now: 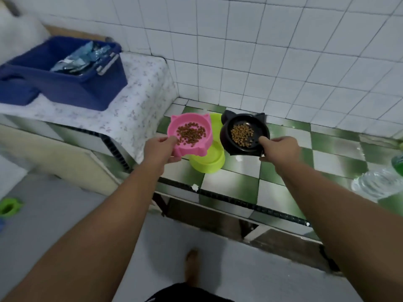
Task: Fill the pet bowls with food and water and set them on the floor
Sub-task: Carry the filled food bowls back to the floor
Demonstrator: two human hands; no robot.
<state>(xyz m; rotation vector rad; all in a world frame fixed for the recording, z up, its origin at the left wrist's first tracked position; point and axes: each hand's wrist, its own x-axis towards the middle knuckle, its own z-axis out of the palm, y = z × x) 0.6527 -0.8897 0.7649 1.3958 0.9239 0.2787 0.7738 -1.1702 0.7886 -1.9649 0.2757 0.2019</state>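
A pink cat-eared bowl [197,122] with brown kibble in it is held above the counter by my left hand [160,150], thumb over its near rim. A black cat-eared bowl [260,128], also holding kibble, is gripped at its near rim by my right hand [280,149]. Between and below them a yellow-green bowl [209,161] stands on the green-and-white checkered counter [237,186]. It is partly hidden by the pink bowl, and I cannot tell what it holds.
A blue plastic bin [72,88] with foil bags sits on a cloth-covered block at the left. A clear plastic bottle [377,184] lies at the counter's right edge. A small green bowl [8,207] is on the grey floor at the far left. White tiled walls close the corner.
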